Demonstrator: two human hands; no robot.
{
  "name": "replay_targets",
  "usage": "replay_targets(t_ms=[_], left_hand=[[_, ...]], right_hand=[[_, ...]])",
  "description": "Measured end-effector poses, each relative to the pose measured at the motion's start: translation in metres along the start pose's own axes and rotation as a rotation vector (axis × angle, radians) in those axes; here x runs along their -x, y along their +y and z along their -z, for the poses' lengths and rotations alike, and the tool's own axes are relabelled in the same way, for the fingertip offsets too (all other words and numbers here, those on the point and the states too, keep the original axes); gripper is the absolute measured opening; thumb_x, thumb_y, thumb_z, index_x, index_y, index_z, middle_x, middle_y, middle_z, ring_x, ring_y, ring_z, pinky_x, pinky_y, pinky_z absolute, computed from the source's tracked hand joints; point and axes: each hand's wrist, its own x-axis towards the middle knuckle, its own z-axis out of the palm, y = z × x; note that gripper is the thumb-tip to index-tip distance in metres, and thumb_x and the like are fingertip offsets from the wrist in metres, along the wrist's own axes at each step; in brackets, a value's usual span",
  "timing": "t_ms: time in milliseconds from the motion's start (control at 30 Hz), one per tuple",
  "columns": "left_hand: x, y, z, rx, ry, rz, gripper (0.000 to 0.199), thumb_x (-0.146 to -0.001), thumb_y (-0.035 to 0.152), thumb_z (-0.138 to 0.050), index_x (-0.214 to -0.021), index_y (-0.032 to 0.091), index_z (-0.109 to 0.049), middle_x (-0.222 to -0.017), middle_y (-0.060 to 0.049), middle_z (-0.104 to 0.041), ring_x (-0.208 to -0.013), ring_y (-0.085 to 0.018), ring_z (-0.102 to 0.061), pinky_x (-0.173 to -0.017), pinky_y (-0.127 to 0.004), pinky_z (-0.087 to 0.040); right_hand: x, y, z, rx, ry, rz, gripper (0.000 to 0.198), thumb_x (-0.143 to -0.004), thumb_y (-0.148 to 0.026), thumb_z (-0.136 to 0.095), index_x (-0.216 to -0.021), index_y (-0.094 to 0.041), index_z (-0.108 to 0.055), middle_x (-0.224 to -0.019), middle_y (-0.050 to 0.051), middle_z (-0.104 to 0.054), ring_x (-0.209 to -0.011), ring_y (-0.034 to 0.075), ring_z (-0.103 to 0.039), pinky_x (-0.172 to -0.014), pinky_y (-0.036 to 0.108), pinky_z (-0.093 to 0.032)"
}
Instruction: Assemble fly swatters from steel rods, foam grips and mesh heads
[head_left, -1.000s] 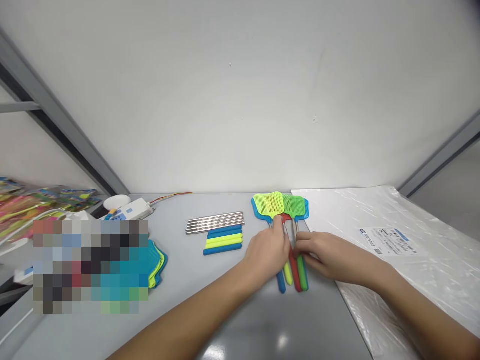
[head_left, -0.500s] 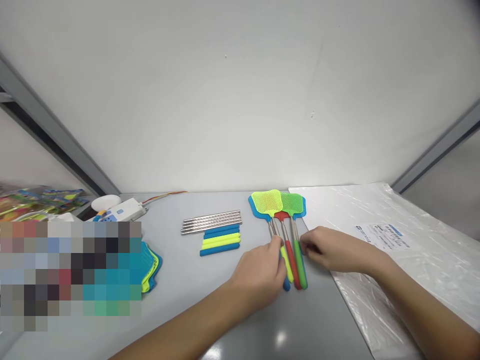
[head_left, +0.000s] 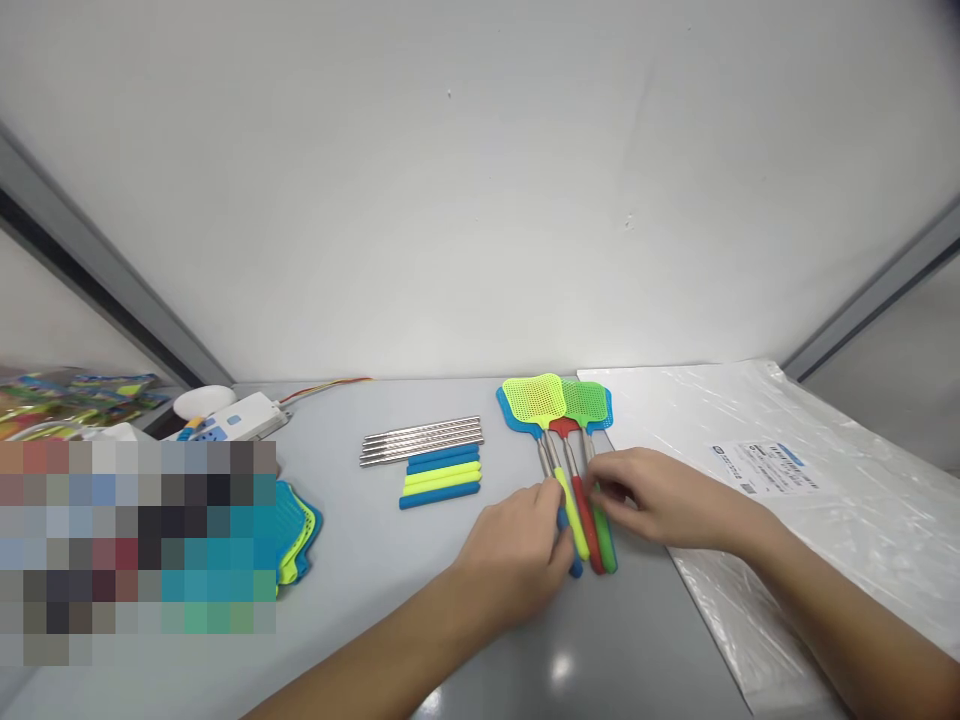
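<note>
Several fly swatters lie overlapped in a bunch, heads pointing away from me. A yellow fly swatter [head_left: 534, 400] rests over a blue one on the left; a green fly swatter [head_left: 586, 402] covers another blue one on the right. Between them is a red fly swatter [head_left: 587, 520]. My left hand [head_left: 514, 545] is closed at the left side of the bunch, its fingers curled on the blue handle [head_left: 575, 567]. From the right, my right hand [head_left: 649, 495] has its curled fingers on the green handle, partly covering it. Its fingertips are partly hidden.
Left of the bunch lie metal rods [head_left: 421, 440] and loose blue and yellow handle grips [head_left: 441, 478]. Further left are loose swatter heads [head_left: 298, 535], partly under a blurred patch, and a white power strip [head_left: 241, 418]. A plastic-wrapped white package [head_left: 720, 420] lies on the right.
My right hand has moved slightly left, from beside the bunch onto the green handle. My left hand stays at the blue handle, and the yellow handle has shifted slightly.
</note>
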Motion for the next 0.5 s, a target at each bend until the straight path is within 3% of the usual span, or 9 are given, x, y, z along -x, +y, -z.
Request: replay_targets(t_ms=[100, 200, 300, 500], left_hand=[[0.002, -0.003, -0.001, -0.067, 0.006, -0.028, 0.012, -0.093, 0.033, -0.042, -0.091, 0.023, -0.048, -0.088, -0.002, -0.061, -0.074, -0.019, -0.056, -0.057, -0.03, -0.034], [0.003, -0.004, -0.002, -0.138, 0.017, -0.048, 0.014, -0.093, 0.033, -0.042, -0.089, 0.023, -0.05, -0.088, -0.002, -0.061, -0.076, -0.02, -0.057, -0.058, -0.031, -0.036], [0.004, -0.004, -0.004, -0.183, 0.023, -0.057, 0.015, -0.093, 0.035, -0.042, -0.089, 0.022, -0.051, -0.088, -0.002, -0.061, -0.076, -0.021, -0.058, -0.058, -0.032, -0.038], [0.006, -0.004, -0.004, -0.195, 0.036, -0.111, 0.027, -0.09, 0.048, -0.046, -0.09, 0.021, -0.052, -0.089, -0.003, -0.062, -0.08, -0.024, -0.059, -0.058, -0.033, -0.04]], right_hand=[[-0.009, -0.008, -0.012, 0.028, 0.066, -0.055, 0.017, -0.09, -0.028, -0.047, -0.076, -0.021, -0.054, -0.072, 0.0, -0.061, -0.065, 0.015, -0.053, -0.058, 0.027, -0.034], [-0.025, -0.012, -0.024, 0.12, 0.153, -0.228, 0.029, -0.095, -0.036, -0.039, -0.076, -0.022, -0.057, -0.07, 0.001, -0.063, -0.065, 0.017, -0.056, -0.057, 0.028, -0.034], [-0.042, -0.014, -0.028, 0.213, 0.14, -0.349, 0.034, -0.093, -0.044, -0.04, -0.072, -0.021, -0.056, -0.066, 0.003, -0.062, -0.061, 0.018, -0.056, -0.052, 0.028, -0.03], [-0.06, -0.014, -0.027, 0.25, 0.083, -0.399, 0.035, -0.089, -0.038, -0.044, -0.058, -0.021, -0.045, -0.06, 0.005, -0.058, -0.052, 0.017, -0.051, -0.048, 0.029, -0.026]])
